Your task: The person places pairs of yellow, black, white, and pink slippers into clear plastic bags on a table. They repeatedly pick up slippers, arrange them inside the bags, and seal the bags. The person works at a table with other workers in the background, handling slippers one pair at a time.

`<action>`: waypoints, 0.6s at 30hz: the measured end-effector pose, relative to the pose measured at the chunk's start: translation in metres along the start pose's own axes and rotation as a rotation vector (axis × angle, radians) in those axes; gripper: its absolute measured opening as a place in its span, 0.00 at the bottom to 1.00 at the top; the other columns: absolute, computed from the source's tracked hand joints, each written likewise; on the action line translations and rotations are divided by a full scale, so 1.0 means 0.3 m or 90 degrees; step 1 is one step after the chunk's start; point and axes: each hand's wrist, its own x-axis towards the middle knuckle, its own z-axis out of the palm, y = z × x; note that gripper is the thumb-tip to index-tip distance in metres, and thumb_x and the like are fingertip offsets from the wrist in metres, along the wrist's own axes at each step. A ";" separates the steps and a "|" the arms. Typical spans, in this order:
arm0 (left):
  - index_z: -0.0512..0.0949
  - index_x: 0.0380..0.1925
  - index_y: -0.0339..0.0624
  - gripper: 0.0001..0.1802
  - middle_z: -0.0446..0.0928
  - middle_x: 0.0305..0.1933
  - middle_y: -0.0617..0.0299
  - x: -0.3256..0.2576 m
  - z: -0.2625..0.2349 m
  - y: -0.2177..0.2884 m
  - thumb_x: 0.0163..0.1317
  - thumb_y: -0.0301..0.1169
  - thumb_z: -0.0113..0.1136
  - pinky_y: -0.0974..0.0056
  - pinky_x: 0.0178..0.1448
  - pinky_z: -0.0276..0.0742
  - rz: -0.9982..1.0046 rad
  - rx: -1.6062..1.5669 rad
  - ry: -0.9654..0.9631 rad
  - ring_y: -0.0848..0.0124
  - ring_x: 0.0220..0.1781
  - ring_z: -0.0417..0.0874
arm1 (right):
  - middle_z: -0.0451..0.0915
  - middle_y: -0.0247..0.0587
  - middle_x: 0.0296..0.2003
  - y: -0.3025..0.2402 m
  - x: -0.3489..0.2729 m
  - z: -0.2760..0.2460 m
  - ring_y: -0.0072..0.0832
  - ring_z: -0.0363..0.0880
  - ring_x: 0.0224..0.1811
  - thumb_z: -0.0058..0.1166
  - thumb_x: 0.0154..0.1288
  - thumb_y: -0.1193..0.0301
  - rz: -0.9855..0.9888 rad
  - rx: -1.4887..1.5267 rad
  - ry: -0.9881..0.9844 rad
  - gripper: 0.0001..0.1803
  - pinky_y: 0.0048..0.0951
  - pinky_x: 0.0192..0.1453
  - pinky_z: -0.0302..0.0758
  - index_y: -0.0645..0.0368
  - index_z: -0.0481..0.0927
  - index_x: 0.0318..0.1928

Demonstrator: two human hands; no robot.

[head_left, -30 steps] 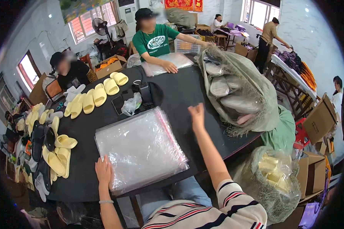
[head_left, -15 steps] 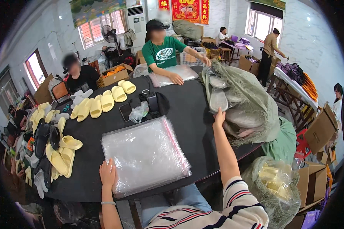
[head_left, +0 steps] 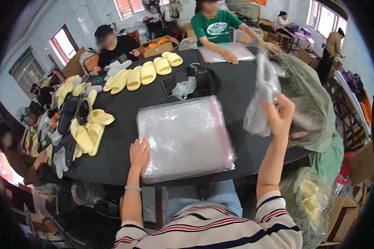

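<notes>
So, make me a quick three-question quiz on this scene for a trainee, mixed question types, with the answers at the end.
1. What does the left hand touch?
2. True or false: the pale bracelet is on the right wrist.
3. The right hand holds: A, a black slipper; B, a clear-wrapped bundle; C, a cardboard box.

Key: 1, the stack of clear bags; 2, false, the bracelet is on the left wrist; 3, B.

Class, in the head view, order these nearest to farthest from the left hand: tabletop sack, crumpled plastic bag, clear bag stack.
1. Clear bag stack, touching the left hand
2. Crumpled plastic bag, beyond the stack
3. Tabletop sack, far right
</notes>
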 end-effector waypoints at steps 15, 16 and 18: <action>0.67 0.66 0.48 0.25 0.69 0.64 0.47 -0.006 -0.016 -0.007 0.68 0.35 0.47 0.51 0.75 0.48 -0.054 -0.061 -0.038 0.54 0.71 0.63 | 0.85 0.38 0.31 0.037 -0.037 0.360 0.31 0.84 0.30 0.58 0.62 0.56 0.008 -0.107 -0.279 0.16 0.32 0.36 0.78 0.50 0.84 0.44; 0.67 0.65 0.48 0.25 0.70 0.64 0.48 -0.006 -0.004 -0.027 0.68 0.35 0.48 0.51 0.75 0.48 -0.063 -0.091 -0.030 0.55 0.70 0.64 | 0.85 0.39 0.32 0.108 -0.048 0.341 0.33 0.84 0.32 0.58 0.62 0.56 0.039 -0.169 -0.300 0.15 0.32 0.38 0.78 0.49 0.84 0.44; 0.67 0.65 0.48 0.26 0.70 0.64 0.51 -0.009 0.014 -0.053 0.67 0.33 0.50 0.52 0.76 0.47 -0.079 -0.152 -0.015 0.56 0.70 0.65 | 0.84 0.40 0.33 0.229 -0.084 0.305 0.34 0.84 0.35 0.57 0.63 0.56 0.125 -0.242 -0.349 0.15 0.33 0.41 0.78 0.50 0.83 0.45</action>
